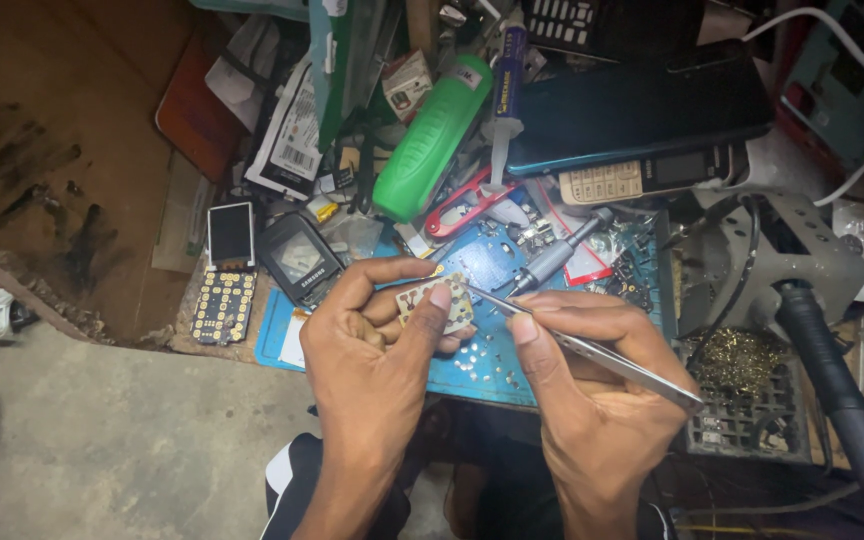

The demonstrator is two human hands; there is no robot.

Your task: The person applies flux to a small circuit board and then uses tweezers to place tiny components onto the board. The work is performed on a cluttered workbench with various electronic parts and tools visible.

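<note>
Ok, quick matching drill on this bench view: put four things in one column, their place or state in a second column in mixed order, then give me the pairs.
Things:
1. small keypad board
2. tweezers
3. green bottle
4. red snips

Places:
A. lying just below the bottle's cap end
B. pinched in the left hand
C. lying tilted among the clutter at the top
D. held in the right hand, tip at the board

Pairs: 1-B, 2-D, 3-C, 4-A

- Small beige keypad circuit board with round gold contacts [436, 302], tilted, above a blue work mat.
- Slim steel tweezers [582, 346], angled, tips at the board's right edge.
</note>
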